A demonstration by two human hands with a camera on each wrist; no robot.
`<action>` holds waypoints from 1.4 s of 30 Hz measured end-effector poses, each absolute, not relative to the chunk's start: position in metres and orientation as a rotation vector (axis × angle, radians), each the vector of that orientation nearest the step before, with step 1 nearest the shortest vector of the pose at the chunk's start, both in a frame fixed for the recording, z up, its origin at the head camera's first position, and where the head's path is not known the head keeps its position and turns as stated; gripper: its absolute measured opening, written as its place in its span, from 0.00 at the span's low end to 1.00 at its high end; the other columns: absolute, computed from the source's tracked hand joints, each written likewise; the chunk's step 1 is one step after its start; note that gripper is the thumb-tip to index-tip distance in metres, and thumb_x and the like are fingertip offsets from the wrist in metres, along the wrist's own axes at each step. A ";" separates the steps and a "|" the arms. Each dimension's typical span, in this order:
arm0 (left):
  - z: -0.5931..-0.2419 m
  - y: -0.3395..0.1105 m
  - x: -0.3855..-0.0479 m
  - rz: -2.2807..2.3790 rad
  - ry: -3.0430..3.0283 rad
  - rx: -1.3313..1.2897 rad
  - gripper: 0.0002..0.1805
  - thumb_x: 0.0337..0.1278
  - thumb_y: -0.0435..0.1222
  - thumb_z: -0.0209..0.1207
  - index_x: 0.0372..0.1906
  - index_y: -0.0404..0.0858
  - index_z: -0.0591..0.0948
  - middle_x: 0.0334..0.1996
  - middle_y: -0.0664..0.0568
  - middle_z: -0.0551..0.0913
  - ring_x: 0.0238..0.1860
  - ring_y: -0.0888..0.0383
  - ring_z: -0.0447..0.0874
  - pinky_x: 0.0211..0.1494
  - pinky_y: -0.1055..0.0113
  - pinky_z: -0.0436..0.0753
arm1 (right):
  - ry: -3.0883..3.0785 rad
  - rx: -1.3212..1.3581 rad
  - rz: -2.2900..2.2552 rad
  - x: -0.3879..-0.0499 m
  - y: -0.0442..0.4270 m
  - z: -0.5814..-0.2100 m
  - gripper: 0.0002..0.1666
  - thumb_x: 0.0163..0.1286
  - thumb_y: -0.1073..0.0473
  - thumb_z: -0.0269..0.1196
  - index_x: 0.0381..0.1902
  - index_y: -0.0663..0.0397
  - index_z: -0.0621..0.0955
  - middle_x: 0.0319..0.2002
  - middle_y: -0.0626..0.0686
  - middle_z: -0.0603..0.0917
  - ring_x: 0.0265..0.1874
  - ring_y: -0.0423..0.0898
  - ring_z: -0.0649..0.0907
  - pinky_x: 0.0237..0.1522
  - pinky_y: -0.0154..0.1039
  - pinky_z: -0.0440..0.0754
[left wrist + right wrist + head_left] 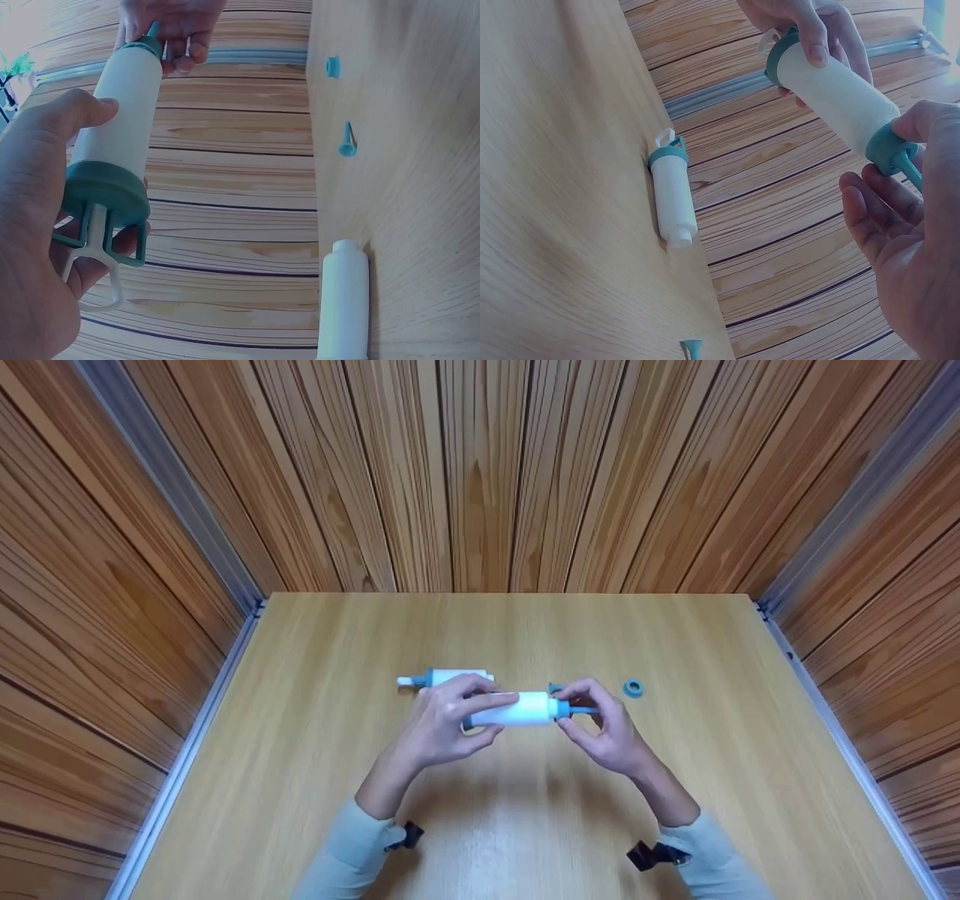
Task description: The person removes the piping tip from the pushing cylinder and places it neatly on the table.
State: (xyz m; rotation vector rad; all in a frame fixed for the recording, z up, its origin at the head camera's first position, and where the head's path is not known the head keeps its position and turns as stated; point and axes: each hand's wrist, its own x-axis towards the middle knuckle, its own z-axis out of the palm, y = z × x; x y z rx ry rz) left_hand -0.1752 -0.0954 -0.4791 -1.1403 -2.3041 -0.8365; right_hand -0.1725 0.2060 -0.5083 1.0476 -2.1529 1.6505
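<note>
My left hand (pixel 442 721) grips a white plunger syringe (pixel 531 709) by its barrel, held sideways above the table. A teal end cap (pixel 107 189) and a white pull handle (pixel 96 259) show at its rear in the left wrist view. At the other end, my right hand (pixel 609 735) pinches the teal nozzle collar (pixel 886 146) between thumb and fingers. A thin teal nozzle (pixel 583 710) sticks out of that collar. Behind the left hand lies a second white syringe (pixel 450 676) with a teal cap and white handle; its front neck is bare.
A loose teal nozzle (pixel 347 141) lies on the wooden table (pixel 315 660), partly behind the right hand in the head view. Right of it rests a teal ring (pixel 633 688). Wood-panelled walls (pixel 480 472) stand at the back and both sides.
</note>
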 end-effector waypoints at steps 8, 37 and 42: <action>-0.483 -0.100 -0.177 -0.860 -2.282 -1.130 0.25 0.61 0.40 0.82 0.63 0.48 0.93 0.55 0.46 0.94 0.55 0.49 0.94 0.52 0.59 0.94 | -2.082 1.103 1.666 -0.176 0.210 -0.510 0.23 0.65 0.87 0.65 0.57 0.77 0.78 0.52 0.64 0.84 0.56 0.34 0.87 0.63 0.27 0.88; -0.506 -0.128 -0.185 -0.906 -2.316 -0.961 0.23 0.58 0.35 0.82 0.60 0.47 0.94 0.52 0.45 0.94 0.52 0.46 0.96 0.53 0.51 0.97 | -2.015 1.109 1.726 -0.178 0.219 -0.513 0.23 0.63 0.90 0.63 0.55 0.79 0.76 0.47 0.54 0.82 0.50 0.32 0.85 0.60 0.26 0.87; -0.514 -0.132 -0.190 -0.930 -2.351 -0.938 0.23 0.58 0.34 0.83 0.60 0.45 0.94 0.54 0.44 0.94 0.55 0.44 0.96 0.58 0.48 0.97 | -1.974 1.139 1.726 -0.179 0.219 -0.514 0.23 0.62 0.90 0.62 0.55 0.80 0.76 0.48 0.54 0.83 0.49 0.33 0.85 0.59 0.27 0.87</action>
